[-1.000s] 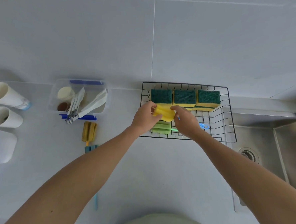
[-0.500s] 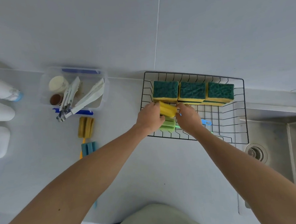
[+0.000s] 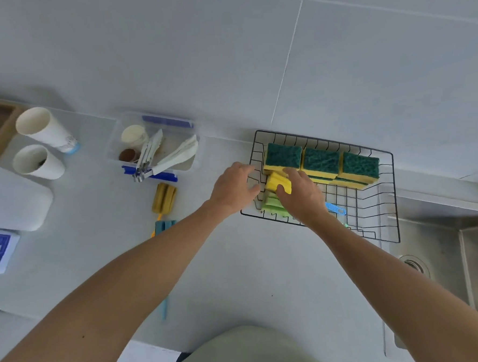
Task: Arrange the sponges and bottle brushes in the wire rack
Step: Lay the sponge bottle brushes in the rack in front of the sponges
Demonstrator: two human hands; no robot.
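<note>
The yellow brush (image 3: pixel 277 181) lies in the near left corner of the wire rack (image 3: pixel 384 200), its ribbed foam head toward the rack's left wall and its long axis running left to right; the handle is hidden under the right hand (image 3: pixel 300 198). That hand is curled over the brush head, thumb on its near side and fingers across the top, gripping it. The left hand (image 3: pixel 234 185) sits at the rack's left rim, fingers loosely spread and bent, touching the wire rather than the brush as far as can be seen. Under the yellow head lies a green brush (image 3: pixel 271 206), also ribbed foam, stretched the same way, and a blue handle (image 3: pixel 335 208) pokes out to the right of the right wrist. Along the rack's far side stand three sponges (image 3: pixel 322 160) in a row, side by side, each yellow foam with a dark green scouring face turned up. On the counter (image 3: pixel 238 278) left of the rack lie two more brushes end to end, a mustard brush (image 3: pixel 164 197) and a teal brush (image 3: pixel 165 226), their long axes running away from the person. The counter is pale grey and plain, backed by a wall (image 3: pixel 224 55) of large grey tiles; a steel sink (image 3: pixel 445 241) adjoins the rack on the right. Further left sit a clear tub (image 3: pixel 113 152) holding tongs and small cups, and two white cups (image 3: pixel 42 145).
</note>
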